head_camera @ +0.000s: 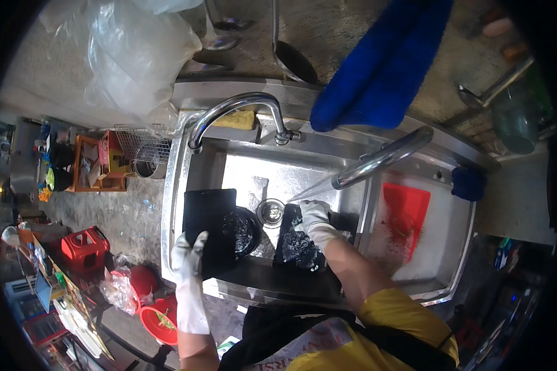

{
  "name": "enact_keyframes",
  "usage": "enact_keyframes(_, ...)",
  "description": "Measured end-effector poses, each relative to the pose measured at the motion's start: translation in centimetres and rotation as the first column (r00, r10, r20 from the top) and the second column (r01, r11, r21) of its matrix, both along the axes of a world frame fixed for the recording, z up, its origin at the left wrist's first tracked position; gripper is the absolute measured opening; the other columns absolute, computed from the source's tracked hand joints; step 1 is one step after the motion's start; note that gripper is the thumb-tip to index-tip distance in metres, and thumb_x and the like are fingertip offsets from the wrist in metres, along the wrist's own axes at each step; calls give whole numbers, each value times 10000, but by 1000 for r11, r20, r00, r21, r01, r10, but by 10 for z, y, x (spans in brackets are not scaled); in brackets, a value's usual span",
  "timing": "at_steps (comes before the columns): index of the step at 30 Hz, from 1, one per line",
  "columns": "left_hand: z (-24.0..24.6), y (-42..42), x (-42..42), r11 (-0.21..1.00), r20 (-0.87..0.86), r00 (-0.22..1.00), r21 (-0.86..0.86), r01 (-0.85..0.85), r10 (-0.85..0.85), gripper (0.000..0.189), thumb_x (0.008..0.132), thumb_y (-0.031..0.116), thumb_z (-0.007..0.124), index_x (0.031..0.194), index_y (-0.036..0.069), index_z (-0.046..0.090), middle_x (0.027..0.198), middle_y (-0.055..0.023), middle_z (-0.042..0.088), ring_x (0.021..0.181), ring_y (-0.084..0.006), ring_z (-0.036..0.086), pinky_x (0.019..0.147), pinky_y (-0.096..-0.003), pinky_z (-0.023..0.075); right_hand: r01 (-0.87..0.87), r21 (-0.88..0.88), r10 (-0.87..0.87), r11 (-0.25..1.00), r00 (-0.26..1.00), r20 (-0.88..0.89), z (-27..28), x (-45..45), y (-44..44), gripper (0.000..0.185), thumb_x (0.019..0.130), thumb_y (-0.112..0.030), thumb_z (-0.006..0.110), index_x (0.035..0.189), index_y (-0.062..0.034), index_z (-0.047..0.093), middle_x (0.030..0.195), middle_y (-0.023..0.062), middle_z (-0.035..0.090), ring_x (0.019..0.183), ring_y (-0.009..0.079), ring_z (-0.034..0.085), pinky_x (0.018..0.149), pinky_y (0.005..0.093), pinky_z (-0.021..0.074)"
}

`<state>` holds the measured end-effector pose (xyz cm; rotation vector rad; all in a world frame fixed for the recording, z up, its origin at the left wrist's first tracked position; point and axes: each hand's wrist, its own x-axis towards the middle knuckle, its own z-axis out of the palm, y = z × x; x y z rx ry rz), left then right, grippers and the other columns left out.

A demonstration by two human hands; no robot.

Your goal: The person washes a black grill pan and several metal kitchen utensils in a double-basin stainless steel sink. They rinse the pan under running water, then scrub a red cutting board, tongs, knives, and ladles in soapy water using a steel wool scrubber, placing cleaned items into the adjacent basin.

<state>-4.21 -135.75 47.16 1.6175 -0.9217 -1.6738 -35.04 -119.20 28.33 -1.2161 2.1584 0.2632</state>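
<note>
My left hand (185, 252), in a white glove, grips the left edge of a flat black rectangular panel (209, 222), its thumb over the face. The panel stands at the left side of the steel sink basin (352, 199). A round black piece (241, 232), wet and shiny, shows beside it, partly hidden. In a matching white glove, my right hand (313, 218) holds the upper part of a second black piece (297, 246), wet and flecked with light patches. From the right-hand tap (383, 157), a water stream (311, 188) sprays down near that hand, close to the drain (272, 212).
A gooseneck tap (241, 99) arches over the basin's left back. Behind it lies a yellow sponge (234, 119). The right basin holds foamy water and a red tray (406, 218). A blue cloth (380, 69), ladles (294, 60) and a plastic bag (139, 55) hang at the wall.
</note>
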Motion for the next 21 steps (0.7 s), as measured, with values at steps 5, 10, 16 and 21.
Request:
enact_keyframes(5, 12, 6, -2, 794, 622, 581, 115, 597, -526, 258, 1032, -18, 629, 1278, -65, 690, 1153, -102, 774, 964, -127, 699, 779, -247, 520, 57, 146, -108, 988, 922, 371, 15, -52, -18, 608, 949, -450, 760, 1392, -39, 696, 1400, 173, 707, 1266, 335, 683, 1066, 473, 527)
enact_keyframes(10, -49, 11, -71, 377, 242, 434, -247, 892, -868, 565, 1025, 25, 683, 1565, 22, 515, 1278, -109, 732, 1147, -213, 687, 1050, -324, 534, 207, -136, -69, 969, 753, 654, 82, -91, -38, 286, 986, -237, 730, 1123, 7, 785, 966, 94, 784, 853, 177, 721, 740, 357, 544)
enact_keyframes(16, -117, -6, -144, 471, -304, 485, 125, 873, -820, 486, 1085, 128, 534, 1535, -10, 413, 1151, -192, 678, 751, -136, 608, 634, -204, 516, 240, -224, -2, 945, 687, 727, 110, -97, -44, 239, 941, -150, 769, 1126, -2, 797, 1016, 110, 796, 946, 194, 742, 794, 346, 574)
enact_keyframes(21, -112, 6, -122, 578, -361, 605, 193, 793, -710, 744, 1081, 475, 596, 1504, -108, 409, 1219, -226, 685, 986, -277, 675, 854, -349, 586, 875, 110, -212, 471, -9, 977, 138, -34, 15, 600, 979, -280, 762, 1502, -49, 582, 1380, 145, 688, 1161, 250, 714, 964, 386, 567)
